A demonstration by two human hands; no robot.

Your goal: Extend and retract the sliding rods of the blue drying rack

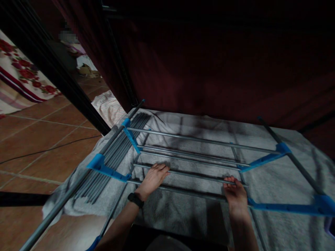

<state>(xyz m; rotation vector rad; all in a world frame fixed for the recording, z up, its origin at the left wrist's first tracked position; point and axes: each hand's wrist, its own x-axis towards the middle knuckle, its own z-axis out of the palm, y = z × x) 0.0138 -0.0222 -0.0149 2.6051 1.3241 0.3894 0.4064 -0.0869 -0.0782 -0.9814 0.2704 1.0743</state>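
A rack frame of grey metal tubes and blue plastic brackets [288, 208] stands in front of me. Both hands are on one loose-looking grey metal rod [196, 174] that lies crosswise within the frame. My left hand [155, 176], with a dark watch at its wrist, is closed over the rod from above near its left part. Near the right end, my right hand [235, 191] has its fingers curled round the same rod, palm turned up. More crossbars [201, 140] span between the left blue bracket [132, 139] and the right one.
Several spare grey rods [115, 158] lie side by side on a grey blanket [180, 216] at the left. A dark red curtain [222, 69] hangs behind. Black posts [65, 75], a tiled floor [49, 139] and a cable [52, 149] are to the left.
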